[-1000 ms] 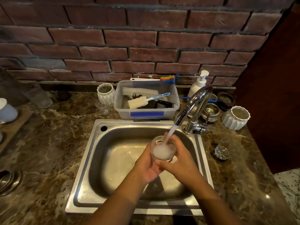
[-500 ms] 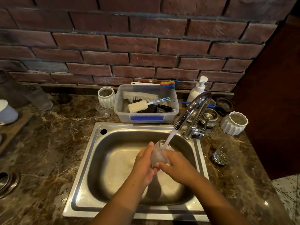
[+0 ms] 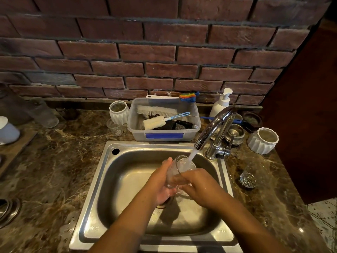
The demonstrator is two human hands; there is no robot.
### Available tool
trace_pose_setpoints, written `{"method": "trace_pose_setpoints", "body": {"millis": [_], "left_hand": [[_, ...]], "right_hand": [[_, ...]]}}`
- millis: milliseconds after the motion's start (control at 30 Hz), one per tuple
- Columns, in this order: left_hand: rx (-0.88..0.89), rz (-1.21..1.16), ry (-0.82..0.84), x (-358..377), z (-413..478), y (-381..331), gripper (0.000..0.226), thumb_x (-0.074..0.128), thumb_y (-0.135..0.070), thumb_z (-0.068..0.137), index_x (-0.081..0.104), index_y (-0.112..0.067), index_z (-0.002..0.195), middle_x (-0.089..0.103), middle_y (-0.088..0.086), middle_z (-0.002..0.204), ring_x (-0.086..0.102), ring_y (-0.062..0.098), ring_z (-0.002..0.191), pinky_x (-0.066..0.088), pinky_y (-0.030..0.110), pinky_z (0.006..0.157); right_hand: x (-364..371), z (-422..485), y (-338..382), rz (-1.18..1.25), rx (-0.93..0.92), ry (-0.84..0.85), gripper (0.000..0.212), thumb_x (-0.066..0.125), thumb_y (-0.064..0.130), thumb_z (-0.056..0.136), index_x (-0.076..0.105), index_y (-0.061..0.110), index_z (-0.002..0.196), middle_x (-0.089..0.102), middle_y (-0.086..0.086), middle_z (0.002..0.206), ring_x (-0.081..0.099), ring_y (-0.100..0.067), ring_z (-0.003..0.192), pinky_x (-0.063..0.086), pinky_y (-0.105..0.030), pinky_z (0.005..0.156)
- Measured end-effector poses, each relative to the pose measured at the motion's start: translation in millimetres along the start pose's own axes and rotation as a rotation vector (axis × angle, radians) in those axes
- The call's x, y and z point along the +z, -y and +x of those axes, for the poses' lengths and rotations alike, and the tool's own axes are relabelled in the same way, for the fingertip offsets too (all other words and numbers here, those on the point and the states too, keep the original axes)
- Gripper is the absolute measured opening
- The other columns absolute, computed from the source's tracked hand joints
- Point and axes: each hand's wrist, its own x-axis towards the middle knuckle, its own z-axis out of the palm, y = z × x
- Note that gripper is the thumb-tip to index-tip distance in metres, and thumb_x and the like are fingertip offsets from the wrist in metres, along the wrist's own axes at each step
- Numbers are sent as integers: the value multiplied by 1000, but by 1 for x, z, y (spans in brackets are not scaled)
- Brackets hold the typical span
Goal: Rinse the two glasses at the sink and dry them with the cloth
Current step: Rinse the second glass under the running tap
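A clear glass (image 3: 179, 168) is tilted under the running tap (image 3: 213, 129), water streaming into its mouth over the steel sink (image 3: 102, 179). My left hand (image 3: 160, 181) cups the glass from the left and below. My right hand (image 3: 197, 185) wraps around its lower right side. A second clear glass (image 3: 249, 175) stands on the marble counter to the right of the sink. No cloth is in view.
A plastic tub (image 3: 164, 133) with several brushes sits behind the sink. White ribbed pots (image 3: 263, 141) (image 3: 118, 112), a soap pump (image 3: 221, 103), a small glass (image 3: 115, 127) and steel bowls (image 3: 235, 133) stand around it. A brick wall runs behind.
The glass has tipped from upright to tilted with its mouth toward the tap. Both hands shifted round it and stayed under the stream.
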Motion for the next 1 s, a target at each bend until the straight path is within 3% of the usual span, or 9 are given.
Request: {"method": "trace_pose_setpoints", "body": {"millis": [100,267,400,533,633,733,833,900,1000], "left_hand": [[-28,-62,-13,3,1,-5,38,57,-46,99,70,-12,110,76,9,86,64,17,71,48,25,56],[160,-108,-141,6,16,6,37,49,-43,103,64,-16,123,74,15,114,72,29,99,55,36,76],[365,84,-163,2,12,12,32,46,-42,105,65,-18,112,71,19,110,69,31,95,53,40,71],[517,261,-122,4,8,15,26,46,-34,106,66,-18,101,68,18,103,67,29,88,53,34,66],[407,284,-51,1,8,13,23,47,-33,105,66,-20,108,69,16,111,67,32,94,52,37,68],[58,104,-7,-4,7,4,32,52,-39,103,67,-15,118,75,13,107,71,27,90,55,35,66],[-165,-7,48,-9,11,4,48,63,-44,94,69,-9,125,73,10,92,65,19,70,51,27,50],[-142,-68,34,-6,12,4,46,62,-43,95,69,-8,124,72,11,92,63,18,66,48,25,48],[119,-67,-67,5,14,9,32,50,-37,103,68,-13,113,75,16,103,71,30,92,55,39,77]], "right_hand": [[6,-3,-2,-156,-80,-99,16,66,25,90,73,32,103,75,14,98,65,2,94,45,-20,91],[31,-7,14,258,260,-500,16,70,17,87,67,31,93,66,18,94,61,0,94,52,-19,83],[18,1,20,613,347,-184,26,64,8,91,74,31,99,75,11,100,67,0,99,54,-23,94],[14,5,4,892,416,-14,21,61,7,93,75,12,107,75,-13,104,70,-25,102,55,-40,97],[18,3,-6,664,323,-29,19,59,13,93,74,14,104,74,-11,99,70,-27,97,55,-50,93],[20,-3,-10,220,95,11,23,60,18,94,74,27,109,76,9,105,68,-3,99,56,-33,91],[14,-8,-10,-120,-93,-22,20,62,21,92,73,27,107,73,9,108,64,-4,102,50,-20,90],[16,-9,-7,-163,-96,-100,17,63,21,91,72,26,105,68,8,107,58,-3,101,44,-15,87],[25,-7,4,151,124,-215,19,64,18,91,74,30,102,72,14,102,63,2,97,52,-20,86]]}}
